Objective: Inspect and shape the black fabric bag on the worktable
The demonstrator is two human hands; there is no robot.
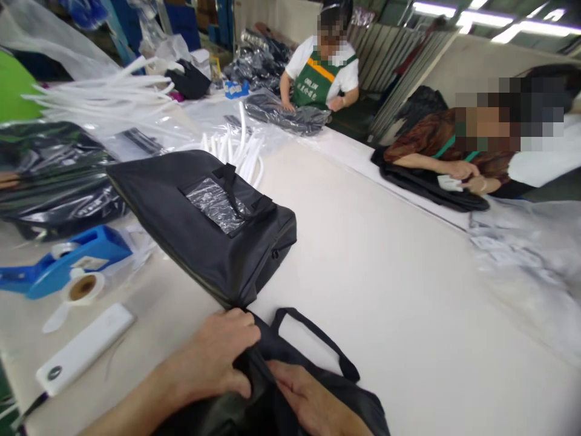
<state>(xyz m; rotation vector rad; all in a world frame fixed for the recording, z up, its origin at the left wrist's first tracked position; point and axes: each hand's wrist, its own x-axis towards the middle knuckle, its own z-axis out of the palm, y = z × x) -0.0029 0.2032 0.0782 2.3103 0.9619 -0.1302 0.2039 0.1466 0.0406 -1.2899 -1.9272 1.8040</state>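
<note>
At the bottom of the view lies a black bag with a loop handle standing out to its right. My left hand is closed over the upper edge of this bag, thumb bent inward at the opening. Across from it, my right hand grips the other side of the same edge, its fingertips partly hidden by the fabric. Just beyond my hands, a second black bag stands propped on the table, with a clear plastic window, a strap and a zipped end.
On the left are a blue tape dispenser, a tape roll and a white device with a cord. White tubes lie farther back. Co-workers handle dark bags at the far side and right. Clear plastic covers the right edge.
</note>
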